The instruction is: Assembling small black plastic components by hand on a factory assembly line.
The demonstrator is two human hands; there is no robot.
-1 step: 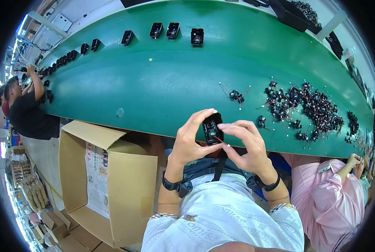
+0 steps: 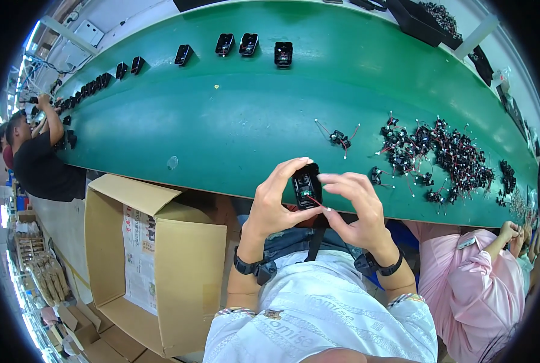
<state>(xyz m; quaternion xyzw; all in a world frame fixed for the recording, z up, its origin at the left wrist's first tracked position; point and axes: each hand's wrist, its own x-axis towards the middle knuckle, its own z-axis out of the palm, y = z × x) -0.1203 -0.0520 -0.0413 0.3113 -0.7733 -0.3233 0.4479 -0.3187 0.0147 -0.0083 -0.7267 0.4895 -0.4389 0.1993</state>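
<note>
My left hand (image 2: 274, 196) grips a small black open-topped plastic casing (image 2: 307, 192) by its side, with fingers at its far end and the thumb at its near end. Inside the casing are black parts and a little green circuit board (image 2: 307, 194). From it a red wire runs out over the rim to a tiny white plug (image 2: 328, 209). My right hand (image 2: 359, 206) is at the casing's right side, thumb and fingers apart. Its thumb tip is by the plug, and its fingertips are close to the casing's rim.
On the green table (image 2: 234, 133), a pile of black wired parts (image 2: 439, 151) lies to the right, one wired part (image 2: 341, 139) apart from it. Filled casings (image 2: 284, 54) form a row along the back. A cardboard box (image 2: 188, 266) stands at left. People sit on both sides.
My right fingers have shifted slightly right, off the casing's inside. The left hand and the casing have stayed in place.
</note>
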